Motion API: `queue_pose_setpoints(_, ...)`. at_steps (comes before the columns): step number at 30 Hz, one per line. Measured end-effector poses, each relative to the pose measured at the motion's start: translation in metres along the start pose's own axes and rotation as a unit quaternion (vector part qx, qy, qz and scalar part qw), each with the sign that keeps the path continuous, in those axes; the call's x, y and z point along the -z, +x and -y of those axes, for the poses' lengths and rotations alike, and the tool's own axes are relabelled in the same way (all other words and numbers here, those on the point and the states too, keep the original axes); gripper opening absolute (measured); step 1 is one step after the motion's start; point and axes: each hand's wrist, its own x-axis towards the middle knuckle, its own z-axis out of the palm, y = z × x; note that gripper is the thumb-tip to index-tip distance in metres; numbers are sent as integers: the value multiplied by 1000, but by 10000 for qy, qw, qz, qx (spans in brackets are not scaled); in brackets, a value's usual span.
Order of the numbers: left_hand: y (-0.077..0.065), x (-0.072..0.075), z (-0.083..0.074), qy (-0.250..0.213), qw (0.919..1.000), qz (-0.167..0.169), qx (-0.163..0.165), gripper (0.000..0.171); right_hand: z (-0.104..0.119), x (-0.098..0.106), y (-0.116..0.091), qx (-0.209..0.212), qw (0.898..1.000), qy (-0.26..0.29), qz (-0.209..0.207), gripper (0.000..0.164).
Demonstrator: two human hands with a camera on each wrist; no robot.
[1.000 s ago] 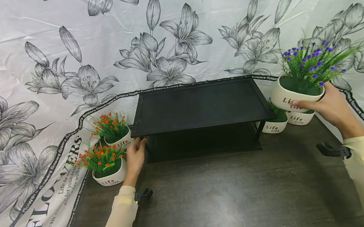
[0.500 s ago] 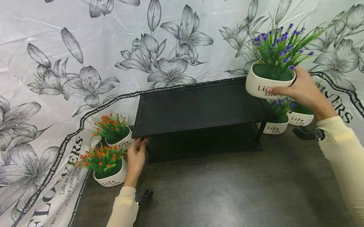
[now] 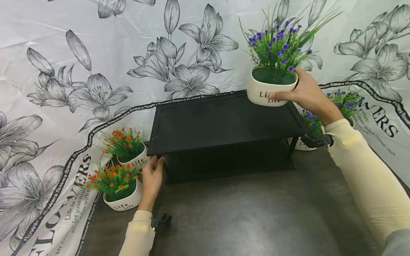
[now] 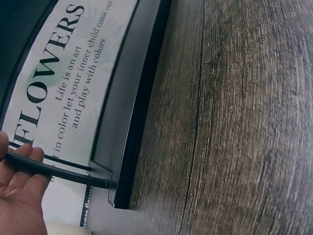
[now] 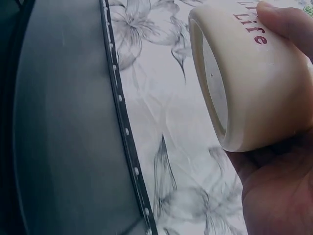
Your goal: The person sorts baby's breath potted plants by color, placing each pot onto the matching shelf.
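My right hand (image 3: 310, 93) grips a white oval flower pot (image 3: 267, 90) with purple flowers and grass, thumb on its "Life" lettering. The pot is in the air over the right part of the black two-tier shelf (image 3: 223, 121). In the right wrist view the pot's underside shows and the pot (image 5: 259, 78) is apart from the shelf's top board (image 5: 68, 122). My left hand (image 3: 152, 177) holds the shelf's left side. In the left wrist view its fingers (image 4: 32, 178) lie around a thin black post (image 4: 68, 175).
Two white pots with orange flowers, a rear pot (image 3: 131, 154) and a front pot (image 3: 123, 198), stand left of the shelf. More purple-flowered plants (image 3: 346, 104) stand on its right, partly hidden by my right arm. A floral cloth (image 3: 189, 31) hangs behind the dark wooden table (image 3: 240, 226).
My right hand has carried the purple-flowered pot leftward and up, from above the right-hand pots to over the shelf. The left hand has stayed at the shelf's left side.
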Motion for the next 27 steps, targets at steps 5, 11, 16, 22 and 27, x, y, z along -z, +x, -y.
queue_pose_setpoints(5, -3, 5, -20, 1, 9998, 178, 103, 28, 17, -16, 11, 216, 9997, 44, 88, 91)
queue_pose_setpoints(11, -4, 5, -20, -25, 9999, 106, 96, 25, 35, -39, 24, 546, 9978, 273, 256, 76)
queue_pose_setpoints(16, -5, 5, -20, -45, 9999, 75, 94, 22, 49, -61, 35, 687, 9941, 630, 562, 78)
queue_pose_setpoints(22, -5, 5, -20, -15, 9998, 52, 177, 24, 68, -89, 48, 863, 9878, 859, 968, 90)
queue_pose_setpoints(27, -5, 5, -20, 42, 9998, 156, 121, 25, 85, -110, 55, 753, 9867, 806, 1196, 114)
